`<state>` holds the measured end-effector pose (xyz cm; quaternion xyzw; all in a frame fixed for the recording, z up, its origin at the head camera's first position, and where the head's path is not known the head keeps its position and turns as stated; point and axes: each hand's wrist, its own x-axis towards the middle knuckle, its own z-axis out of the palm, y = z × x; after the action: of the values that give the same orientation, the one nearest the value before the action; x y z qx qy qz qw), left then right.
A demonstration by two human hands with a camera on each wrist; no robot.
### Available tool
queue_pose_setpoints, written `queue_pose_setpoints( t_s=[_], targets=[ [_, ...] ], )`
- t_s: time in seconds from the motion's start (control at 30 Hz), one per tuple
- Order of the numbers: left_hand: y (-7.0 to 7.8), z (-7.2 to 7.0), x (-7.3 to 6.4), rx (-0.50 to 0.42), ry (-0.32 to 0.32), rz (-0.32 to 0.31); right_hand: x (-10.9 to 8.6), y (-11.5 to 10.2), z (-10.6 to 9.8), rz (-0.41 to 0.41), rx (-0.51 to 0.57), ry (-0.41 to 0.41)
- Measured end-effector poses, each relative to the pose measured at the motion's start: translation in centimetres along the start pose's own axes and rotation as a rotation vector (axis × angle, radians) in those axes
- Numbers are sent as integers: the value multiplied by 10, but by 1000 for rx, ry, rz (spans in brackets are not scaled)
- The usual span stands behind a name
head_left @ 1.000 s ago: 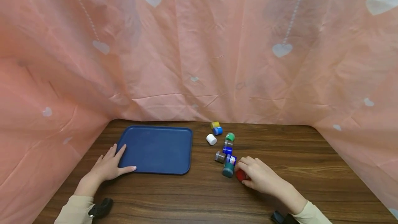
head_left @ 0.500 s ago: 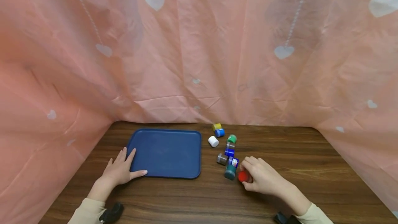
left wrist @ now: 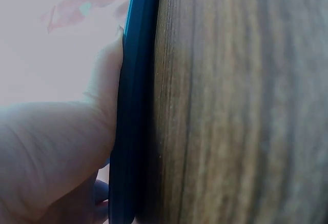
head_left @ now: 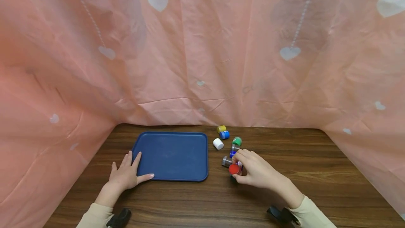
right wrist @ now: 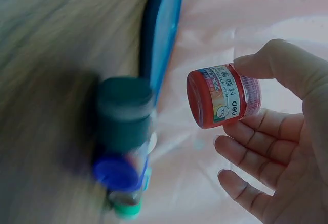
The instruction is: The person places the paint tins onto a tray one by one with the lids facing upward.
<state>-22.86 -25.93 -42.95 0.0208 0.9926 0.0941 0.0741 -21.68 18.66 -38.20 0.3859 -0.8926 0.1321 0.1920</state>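
My right hand [head_left: 259, 170] pinches a small red paint jar [right wrist: 215, 96] between thumb and fingers, above the table. Its label and clear end show in the right wrist view. Below it stands a dark teal paint jar [right wrist: 124, 116], mostly covered by the hand in the head view. With fingers spread, my left hand [head_left: 123, 175] rests at the left edge of a blue tray [head_left: 172, 179], its thumb along the front rim. Around the right hand lie more paint jars: a dark brown one [head_left: 226, 161], a deep blue one [head_left: 233, 154] and a green one [head_left: 237, 141].
Farther back lie a white jar [head_left: 218, 144], a light blue jar [head_left: 224, 135] and a yellow jar [head_left: 221, 128], just right of the tray. A pink curtain [head_left: 202, 62] with hearts hangs behind and beside the wooden table [head_left: 316, 171].
The right hand has lifted the red jar and carried it left over the teal jar. The left hand and tray have shifted right, closer to the jars.
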Motion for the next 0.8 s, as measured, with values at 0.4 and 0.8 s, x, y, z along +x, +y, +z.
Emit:
queue_pose_setpoints(
  t_s=[0.4,0.8],
  targets=[
    [0,-2,-1,-24,-34,-50,59,-19,17,-75,62,15],
    [-1,-2,-1,-36,-51,-65,116,-26,26,-44,107,-41]
  ],
)
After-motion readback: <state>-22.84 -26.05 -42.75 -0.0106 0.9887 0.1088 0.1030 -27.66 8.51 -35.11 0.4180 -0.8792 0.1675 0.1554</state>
